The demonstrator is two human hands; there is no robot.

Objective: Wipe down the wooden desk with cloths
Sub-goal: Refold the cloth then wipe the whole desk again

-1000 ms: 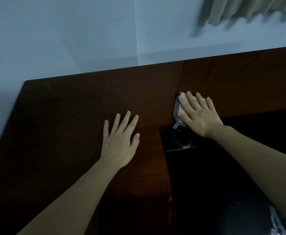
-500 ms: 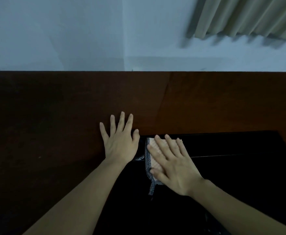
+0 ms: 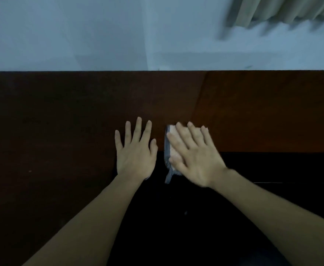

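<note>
My right hand [image 3: 193, 156] pressed the cloth [image 3: 169, 150] flat-fingered on the desk [image 3: 61, 116]; at its nine o'clock, my left hand [image 3: 136, 150] lay spread.

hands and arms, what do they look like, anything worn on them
Both forearms are bare as far as the frame shows: no sleeves, gloves or watch. The left hand shows no rings. The right hand is motion-blurred, so small jewellery there cannot be ruled out.

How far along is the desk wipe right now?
Done: nothing can be confirmed; the wood shows no visible wipe marks. In hand: the right hand presses a cloth flat near the desk's front edge, while the left hand rests bare on the wood. Left: likely the wide stretches on both sides.
</note>
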